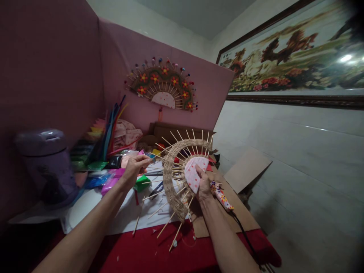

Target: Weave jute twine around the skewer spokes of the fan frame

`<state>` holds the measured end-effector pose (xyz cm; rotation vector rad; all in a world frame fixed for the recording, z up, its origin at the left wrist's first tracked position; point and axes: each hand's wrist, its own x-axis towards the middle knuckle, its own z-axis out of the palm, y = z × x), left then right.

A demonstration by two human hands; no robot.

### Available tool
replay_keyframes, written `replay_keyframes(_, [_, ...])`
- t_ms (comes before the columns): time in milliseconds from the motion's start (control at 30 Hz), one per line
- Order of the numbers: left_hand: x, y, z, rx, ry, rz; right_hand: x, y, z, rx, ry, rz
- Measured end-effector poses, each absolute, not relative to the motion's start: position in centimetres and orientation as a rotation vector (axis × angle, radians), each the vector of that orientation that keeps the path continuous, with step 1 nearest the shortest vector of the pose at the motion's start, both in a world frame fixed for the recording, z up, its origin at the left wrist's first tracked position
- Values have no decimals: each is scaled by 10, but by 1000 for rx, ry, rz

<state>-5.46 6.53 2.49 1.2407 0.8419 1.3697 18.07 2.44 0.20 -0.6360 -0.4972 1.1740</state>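
Note:
A half-round fan of thin wooden sticks with a woven twine band point(170, 185) is tilted above the table. My right hand point(204, 185) grips its white, red-dotted centre piece point(195, 175), thumb on the front. To the left of the band, my left hand point(139, 165) is closed in a pinch near the stick tips. A small bluish-grey thing shows at its fingertips, too small to name. One white blob point(174, 243) sits near the end of a lower stick.
A finished fan point(165, 85) with flowers hangs on the pink panel. A purple canister point(47, 167) stands left, beside coloured packets point(112, 184). Scissors point(157, 190) lie on white paper. A flower-patterned tool point(222, 196) with a black cord rests on cardboard point(236, 218) at right.

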Motion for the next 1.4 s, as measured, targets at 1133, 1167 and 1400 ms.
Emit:
replay_keyframes(1133, [-34,35,39,2866,1335,1537,183,27,-1,-685,-485,1075])
replay_keyframes(1167, [-34,36,37,2863,1339,1543,183,27,0,-689,-482,1070])
replay_keyframes(1400, [-33,35,32,2878,1276,1477,183,26,3,-679,-416,1069])
